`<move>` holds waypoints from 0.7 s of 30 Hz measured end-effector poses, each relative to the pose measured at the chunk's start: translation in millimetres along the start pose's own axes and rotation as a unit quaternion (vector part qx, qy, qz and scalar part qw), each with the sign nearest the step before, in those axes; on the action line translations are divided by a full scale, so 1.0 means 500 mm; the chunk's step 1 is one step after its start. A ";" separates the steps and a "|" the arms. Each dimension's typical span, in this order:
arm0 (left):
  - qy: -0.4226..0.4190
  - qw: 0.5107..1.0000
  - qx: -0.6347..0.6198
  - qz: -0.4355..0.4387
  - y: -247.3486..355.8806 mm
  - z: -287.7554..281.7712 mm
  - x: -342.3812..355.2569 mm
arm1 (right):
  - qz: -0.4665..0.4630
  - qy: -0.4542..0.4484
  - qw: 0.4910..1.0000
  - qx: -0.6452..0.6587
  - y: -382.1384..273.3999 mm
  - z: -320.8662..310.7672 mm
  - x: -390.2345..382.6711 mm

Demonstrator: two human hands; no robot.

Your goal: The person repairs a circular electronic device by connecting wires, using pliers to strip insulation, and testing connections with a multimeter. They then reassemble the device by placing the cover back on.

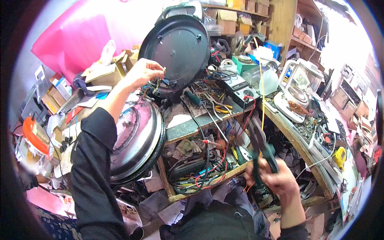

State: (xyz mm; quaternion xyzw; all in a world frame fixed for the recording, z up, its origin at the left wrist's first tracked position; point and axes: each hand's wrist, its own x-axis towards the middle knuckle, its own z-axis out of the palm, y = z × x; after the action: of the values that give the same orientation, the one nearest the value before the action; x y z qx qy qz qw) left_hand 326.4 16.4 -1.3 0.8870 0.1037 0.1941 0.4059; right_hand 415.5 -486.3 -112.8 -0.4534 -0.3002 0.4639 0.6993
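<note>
My left hand (pixel 145 75) is raised beside a black round appliance half (pixel 174 52) that stands tilted up on the bench. Its thumb and fingertips pinch something small and pale, too small to name. Thin coloured wires (pixel 154 89) hang just below those fingers. Under my left forearm lies a shiny metal round shell (pixel 150 138) with a dark rim and a curved tube inside. At the right, my right hand (pixel 278 178) is closed around dark-green-handled pliers (pixel 263 150), jaws pointing up. Motion blurs the pliers, so whether their jaws are apart cannot be made out.
Orange-handled pliers (pixel 222 108) and a screwdriver (pixel 193 98) lie on the bench. An open drawer (pixel 214 187) holds tools and cables. A meter-like box (pixel 242 90) with leads stands behind. A glass-jug appliance (pixel 300 88) and a yellow tape measure (pixel 340 157) are at the right.
</note>
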 end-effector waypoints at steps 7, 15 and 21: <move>0.042 0.999 0.015 -0.016 0.001 0.013 -0.010 | -0.028 -0.051 0.987 -0.150 -0.056 0.118 0.343; 0.063 0.994 0.092 -0.022 0.008 0.024 -0.018 | -0.117 -0.034 0.915 -0.383 -0.025 0.174 0.473; 0.065 0.996 0.037 -0.044 0.023 0.028 -0.027 | -0.249 0.043 0.812 -0.526 0.013 0.169 0.494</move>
State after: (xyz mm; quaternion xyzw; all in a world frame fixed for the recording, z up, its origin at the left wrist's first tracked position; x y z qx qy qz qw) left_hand 320.4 -5.3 -4.5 0.8815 0.1759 0.2290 0.3737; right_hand 438.3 -227.6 -84.4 -0.6813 -0.5709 0.0252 0.4574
